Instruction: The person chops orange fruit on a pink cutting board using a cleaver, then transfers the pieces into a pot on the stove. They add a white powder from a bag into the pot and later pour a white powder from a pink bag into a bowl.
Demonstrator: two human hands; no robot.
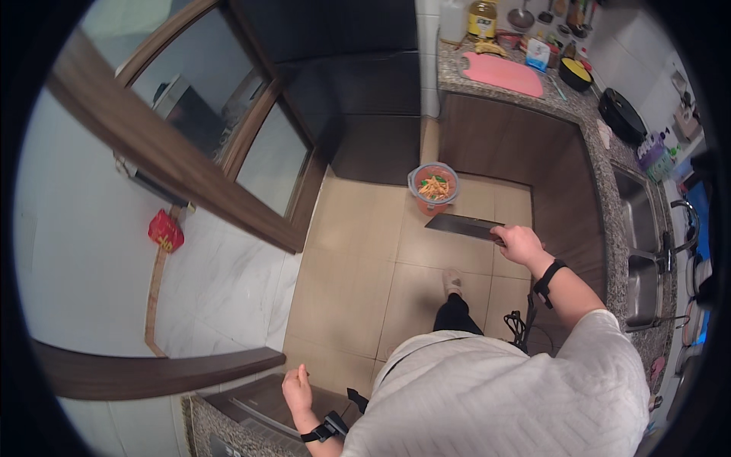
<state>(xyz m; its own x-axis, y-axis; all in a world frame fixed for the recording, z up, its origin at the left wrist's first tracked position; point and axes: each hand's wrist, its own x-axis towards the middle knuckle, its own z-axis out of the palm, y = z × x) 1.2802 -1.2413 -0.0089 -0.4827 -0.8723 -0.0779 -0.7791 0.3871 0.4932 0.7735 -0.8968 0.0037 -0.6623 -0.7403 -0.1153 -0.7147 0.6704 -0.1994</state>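
My right hand (pixel 521 244) grips one end of a dark, flat, thin object (pixel 461 226), held out to the left above the tiled floor. It looks like a broad blade, but its exact kind is not settled from this angle. Just past it in the view stands a small orange bin (pixel 429 207) with a grey rim, holding orange-brown scraps and some green bits. My left hand (pixel 297 390) hangs low at the left, its fingers curled, near a granite counter (pixel 228 425). Nothing is clearly visible in it.
A granite counter on the right carries a pink cutting board (pixel 502 74), a yellow-lidded pot (pixel 575 74), a black pan (pixel 621 116) and a double sink (pixel 635 211). A wood-framed glass door (pixel 265 131) stands at left. Black cables (pixel 515 325) hang near my right side.
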